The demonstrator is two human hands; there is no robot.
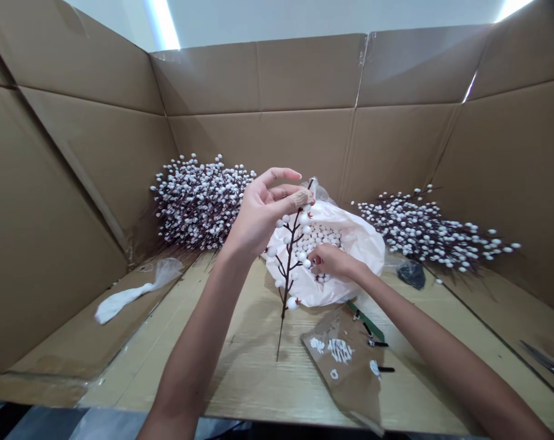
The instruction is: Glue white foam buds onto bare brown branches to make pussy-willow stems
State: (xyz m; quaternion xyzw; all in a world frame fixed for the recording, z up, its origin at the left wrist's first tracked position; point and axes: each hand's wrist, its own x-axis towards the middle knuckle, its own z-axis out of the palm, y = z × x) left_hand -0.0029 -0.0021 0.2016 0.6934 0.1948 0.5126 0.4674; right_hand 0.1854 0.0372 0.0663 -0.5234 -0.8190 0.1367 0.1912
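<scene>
My left hand (270,201) pinches the top of a dark artificial berry branch (287,278) between thumb and fingers, and the branch hangs nearly upright. White berries sit on its side twigs, some with small reddish star-shaped tips. A pale wrap covers one fingertip of that hand. Behind the branch lies an opened white plastic bag (361,235) full of loose white berries (320,235). My right hand (331,260) is over the bag's opening with its fingers closed, close to the branch's right-hand twigs. Whether a berry is between those fingertips is hidden.
Berry branches are heaped at the left (198,201) and right (423,226). A cardboard piece (345,360) with white smears lies in front. A white-filled plastic pouch (125,302), a dark bag (411,274) and scissors (545,362) lie around. Cardboard walls (258,79) enclose the table.
</scene>
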